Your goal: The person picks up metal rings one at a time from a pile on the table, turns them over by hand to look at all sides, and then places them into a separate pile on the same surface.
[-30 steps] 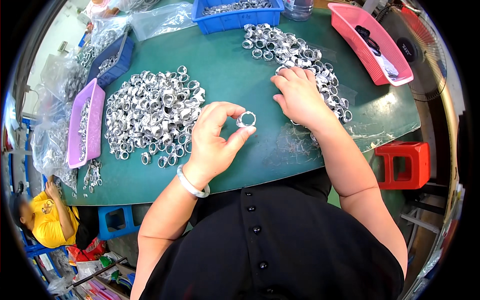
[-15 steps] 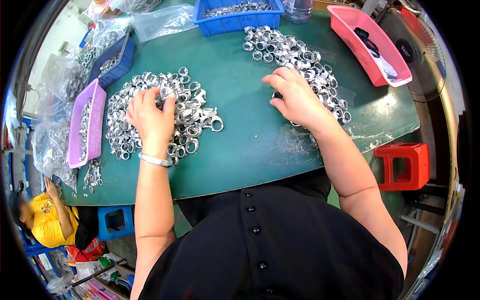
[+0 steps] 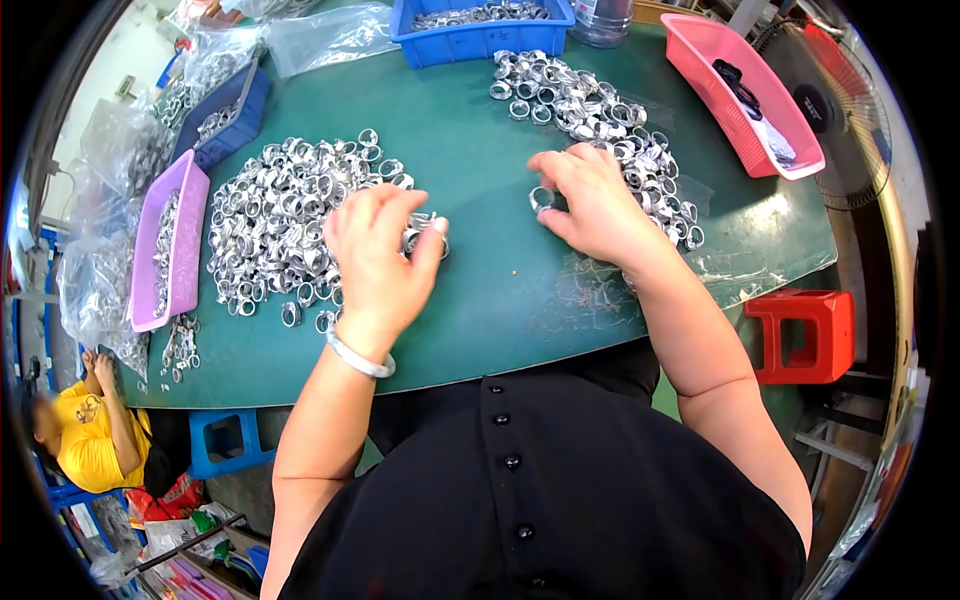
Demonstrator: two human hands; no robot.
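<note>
A wide pile of silvery metal rings (image 3: 270, 215) lies on the green table left of centre. Over its right edge hovers my left hand (image 3: 375, 255), thumb and fingers apart, with nothing visible between them; a few rings show behind the thumb. My right hand (image 3: 600, 210) pinches a single ring (image 3: 541, 199) between thumb and fingers. That hand is beside a second, longer heap of rings (image 3: 600, 115), which runs from the back middle toward the right. Part of this heap is hidden behind the hand.
Around the green table (image 3: 470, 310) stand a purple basket (image 3: 143, 255), a dark blue bin (image 3: 255, 110), a blue crate (image 3: 485, 43) and a pink basket (image 3: 740, 125). A fan (image 3: 830, 110) and red stool (image 3: 805, 335) are at right. A person in yellow (image 3: 95, 440) sits left.
My left hand has moved right and nearer to me, off the middle of the left pile, and its fingers have spread. The ring in my right hand now shows clearly; that hand has barely moved.
</note>
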